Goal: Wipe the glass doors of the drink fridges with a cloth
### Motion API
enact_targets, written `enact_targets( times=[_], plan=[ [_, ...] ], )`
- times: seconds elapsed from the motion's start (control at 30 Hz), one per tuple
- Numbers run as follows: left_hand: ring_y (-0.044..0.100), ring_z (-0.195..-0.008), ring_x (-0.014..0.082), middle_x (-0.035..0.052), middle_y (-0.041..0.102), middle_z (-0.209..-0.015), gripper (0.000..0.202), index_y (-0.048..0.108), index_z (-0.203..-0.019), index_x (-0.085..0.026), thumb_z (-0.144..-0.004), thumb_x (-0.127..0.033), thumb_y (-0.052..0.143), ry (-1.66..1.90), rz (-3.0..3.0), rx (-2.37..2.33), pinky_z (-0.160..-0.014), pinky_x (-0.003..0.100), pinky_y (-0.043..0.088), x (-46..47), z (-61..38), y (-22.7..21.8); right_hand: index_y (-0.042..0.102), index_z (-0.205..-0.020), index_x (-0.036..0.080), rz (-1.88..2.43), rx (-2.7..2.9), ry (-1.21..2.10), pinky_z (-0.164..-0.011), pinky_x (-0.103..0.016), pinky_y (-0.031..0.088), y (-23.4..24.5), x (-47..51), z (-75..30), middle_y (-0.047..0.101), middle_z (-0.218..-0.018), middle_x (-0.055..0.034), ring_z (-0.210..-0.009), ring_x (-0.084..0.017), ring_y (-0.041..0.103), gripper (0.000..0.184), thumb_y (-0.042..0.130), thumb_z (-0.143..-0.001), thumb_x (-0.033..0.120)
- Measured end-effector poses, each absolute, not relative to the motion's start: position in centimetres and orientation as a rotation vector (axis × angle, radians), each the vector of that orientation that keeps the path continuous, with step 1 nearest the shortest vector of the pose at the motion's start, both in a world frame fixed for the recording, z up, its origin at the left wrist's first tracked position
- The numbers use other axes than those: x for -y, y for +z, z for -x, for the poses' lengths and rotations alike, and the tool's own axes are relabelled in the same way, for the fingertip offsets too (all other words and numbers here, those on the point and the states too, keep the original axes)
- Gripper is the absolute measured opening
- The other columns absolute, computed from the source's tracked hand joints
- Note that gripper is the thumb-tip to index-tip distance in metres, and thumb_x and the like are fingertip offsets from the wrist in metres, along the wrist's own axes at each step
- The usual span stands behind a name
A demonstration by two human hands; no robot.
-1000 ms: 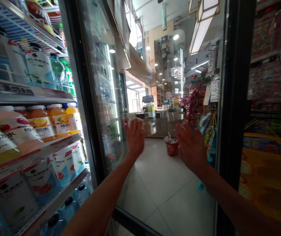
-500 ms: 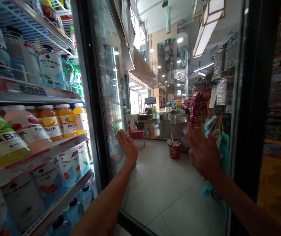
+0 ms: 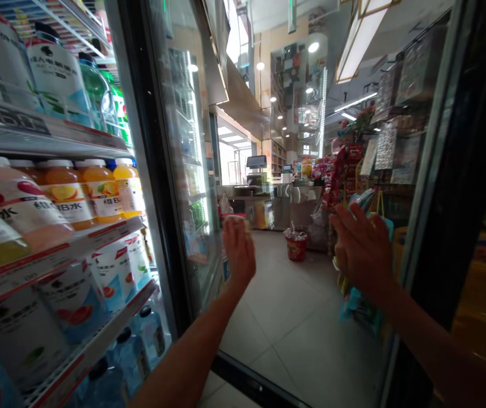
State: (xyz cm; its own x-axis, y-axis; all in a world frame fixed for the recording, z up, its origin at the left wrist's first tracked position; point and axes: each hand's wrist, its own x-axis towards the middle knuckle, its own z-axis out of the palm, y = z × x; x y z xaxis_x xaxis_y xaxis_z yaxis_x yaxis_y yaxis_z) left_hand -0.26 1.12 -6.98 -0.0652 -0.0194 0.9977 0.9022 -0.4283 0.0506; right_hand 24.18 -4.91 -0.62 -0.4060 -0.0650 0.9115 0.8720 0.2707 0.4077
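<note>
A fridge's glass door (image 3: 277, 317) with a black frame stands swung open in front of me. My left hand (image 3: 240, 255) lies against the glass, its fingers together over what looks like a pale cloth (image 3: 237, 220); motion blurs its edges. Further right, my right hand (image 3: 364, 249) is on the same pane, near the frame's right side. Its fingers are stretched and slightly apart, with its palm side hidden from me.
At the left, lit fridge shelves carry orange juice-like bottles (image 3: 98, 190), white-and-blue packs (image 3: 115, 272) and dark-capped water bottles (image 3: 151, 328). Through the glass show a red bucket (image 3: 296, 247), a counter (image 3: 268, 207) and hanging goods (image 3: 338, 175).
My left hand has slid rightward across the glass. My right hand has shifted slightly right. The view has turned, so the shelves sit further left and higher.
</note>
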Motion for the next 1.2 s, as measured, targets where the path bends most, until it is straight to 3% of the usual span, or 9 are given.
enact_targets(
  times=[0.13,0.37,0.57,0.73,0.8,0.93,1.0,1.13,1.2],
  plan=[
    [0.013,-0.138,0.0182,0.0015,0.024,-0.148,0.052,0.027,-0.139,-0.028,-0.088,-0.027,0.039,-1.059,1.835,0.579,-0.114,0.04,0.012,-0.3,-1.2,-8.5,0.044,-0.129,0.015,0.771,1.65,-1.296,-0.108,-0.044,0.024,-0.6,5.0,-24.7,0.049,-0.132,-0.0097,-0.13,-0.022,0.035,0.047,0.04,-0.082,0.015],
    [0.006,-0.139,0.0176,0.0128,0.017,-0.149,0.051,0.016,-0.142,-0.017,-0.092,-0.025,0.025,-1.801,1.243,1.258,-0.112,0.043,0.016,-2.4,3.9,-8.1,0.039,-0.133,0.018,0.786,1.656,-1.279,-0.109,-0.045,0.021,-0.9,4.5,-25.0,0.045,-0.136,-0.0079,-0.13,-0.024,0.035,0.051,0.037,-0.082,0.017],
    [0.014,-0.138,0.0191,0.006,0.03,-0.146,0.05,0.029,-0.138,-0.025,-0.089,-0.027,0.038,-1.127,1.783,0.664,-0.113,0.042,0.013,-1.0,-0.2,-8.4,0.039,-0.132,0.017,0.757,1.637,-1.321,-0.108,-0.044,0.023,-0.7,4.4,-24.9,0.047,-0.134,-0.0097,-0.13,-0.023,0.035,0.051,0.041,-0.082,0.015],
    [0.012,-0.138,0.0186,0.015,0.025,-0.146,0.049,0.025,-0.14,-0.017,-0.091,-0.024,0.03,-1.772,1.332,1.144,-0.111,0.044,0.017,-2.6,3.4,-6.4,0.038,-0.133,0.016,0.741,1.651,-1.293,-0.109,-0.045,0.022,-0.7,4.8,-24.7,0.047,-0.134,-0.0112,-0.132,-0.022,0.031,0.051,0.041,-0.081,0.015],
    [0.009,-0.139,0.0189,0.0145,0.021,-0.148,0.05,0.022,-0.141,-0.017,-0.092,-0.026,0.028,-1.862,1.296,1.156,-0.111,0.044,0.017,-2.5,3.1,-5.6,0.038,-0.133,0.016,0.757,1.652,-1.28,-0.109,-0.046,0.021,-0.6,4.9,-24.5,0.047,-0.134,-0.0112,-0.133,-0.022,0.03,0.052,0.04,-0.081,0.014],
    [0.015,-0.138,0.0185,0.0061,0.026,-0.147,0.05,0.028,-0.139,-0.026,-0.089,-0.03,0.038,-1.239,1.896,0.665,-0.113,0.04,0.013,-1.2,-0.4,-4.1,0.039,-0.132,0.015,0.768,1.66,-1.297,-0.107,-0.046,0.025,-0.5,5.0,-24.6,0.05,-0.131,-0.0114,-0.132,-0.022,0.031,0.052,0.039,-0.08,0.012],
    [0.017,-0.137,0.0175,0.0039,0.03,-0.146,0.05,0.03,-0.137,-0.028,-0.089,-0.032,0.039,-1.134,1.927,0.615,-0.113,0.04,0.012,-1.3,-0.5,-2.9,0.038,-0.132,0.015,0.762,1.659,-1.301,-0.107,-0.045,0.026,-0.5,5.1,-24.8,0.05,-0.131,-0.0112,-0.132,-0.022,0.031,0.052,0.038,-0.08,0.013],
    [0.011,-0.138,0.0195,0.009,0.022,-0.148,0.049,0.022,-0.141,-0.022,-0.092,-0.031,0.026,-1.763,1.394,1.139,-0.113,0.047,0.009,-2.5,2.3,0.0,0.038,-0.133,0.015,0.77,1.665,-1.291,-0.107,-0.045,0.024,-0.7,5.0,-24.5,0.048,-0.133,-0.0113,-0.133,-0.022,0.029,0.053,0.038,-0.08,0.014],
    [0.008,-0.139,0.0199,0.0111,0.021,-0.148,0.05,0.021,-0.141,-0.019,-0.092,-0.03,0.024,-1.787,1.37,1.137,-0.112,0.047,0.011,-2.4,2.2,0.4,0.038,-0.133,0.014,0.81,1.65,-1.28,-0.108,-0.047,0.022,-0.3,4.9,-23.9,0.046,-0.135,-0.012,-0.134,-0.023,0.027,0.052,0.039,-0.08,0.015]
  ],
)
